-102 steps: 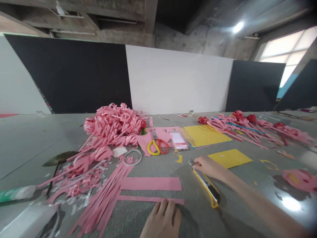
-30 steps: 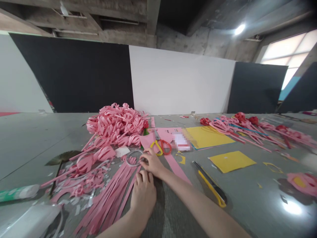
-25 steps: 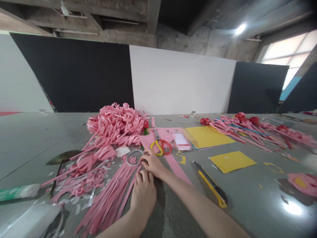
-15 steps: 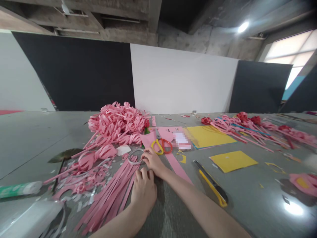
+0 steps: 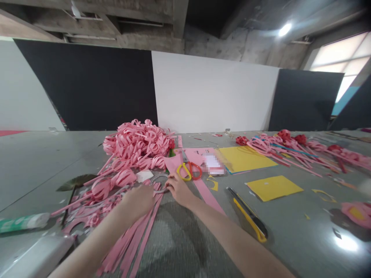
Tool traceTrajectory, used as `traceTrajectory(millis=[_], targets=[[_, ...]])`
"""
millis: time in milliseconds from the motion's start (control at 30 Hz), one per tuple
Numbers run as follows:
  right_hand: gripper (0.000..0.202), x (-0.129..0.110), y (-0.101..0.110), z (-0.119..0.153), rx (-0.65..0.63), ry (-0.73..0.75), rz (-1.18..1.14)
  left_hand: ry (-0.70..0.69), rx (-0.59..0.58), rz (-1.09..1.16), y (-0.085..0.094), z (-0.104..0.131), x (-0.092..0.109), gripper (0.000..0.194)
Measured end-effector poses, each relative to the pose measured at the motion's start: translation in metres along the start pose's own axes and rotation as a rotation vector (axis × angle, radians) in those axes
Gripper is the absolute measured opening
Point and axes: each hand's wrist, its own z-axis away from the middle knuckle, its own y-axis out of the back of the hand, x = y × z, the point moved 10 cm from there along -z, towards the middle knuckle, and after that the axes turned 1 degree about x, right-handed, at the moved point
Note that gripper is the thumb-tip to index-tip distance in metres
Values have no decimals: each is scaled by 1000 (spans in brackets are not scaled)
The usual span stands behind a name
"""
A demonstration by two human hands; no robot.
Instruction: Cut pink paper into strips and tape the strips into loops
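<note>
A round tape roll [image 5: 159,178] lies at the top end of a fan of long pink paper strips [image 5: 131,247]. My right hand [image 5: 178,189] has its fingers closed on the roll's right edge. Over the strips, at the roll's lower left, is my left hand [image 5: 141,200]; its fingertips are hard to make out, and whatever they hold is hidden. Scissors [image 5: 189,170] with one yellow and one red handle lie just beyond my right hand, on pink paper.
Curled pink strips [image 5: 139,143] are heaped behind the roll. Rightward lie a phone [image 5: 213,165], yellow sheets [image 5: 274,188], a yellow cutter [image 5: 249,216] and pink paper flowers [image 5: 290,146]. At left are a green-and-white tube [image 5: 24,222] and paper scraps.
My left hand has moved left and away from me, from beside my right wrist to over the strips near the roll. My right hand stays at the roll's edge.
</note>
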Motion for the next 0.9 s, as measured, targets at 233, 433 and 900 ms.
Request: traceTrajectory(millis=[233, 433, 900], targets=[[18, 3, -2, 0, 0, 13, 14, 19, -572, 264, -38, 14, -29, 12], [17, 7, -6, -1, -7, 10, 24, 3, -663, 350, -46, 17, -17, 14], [17, 4, -4, -1, -5, 11, 23, -10, -365, 293, -29, 4, -12, 12]])
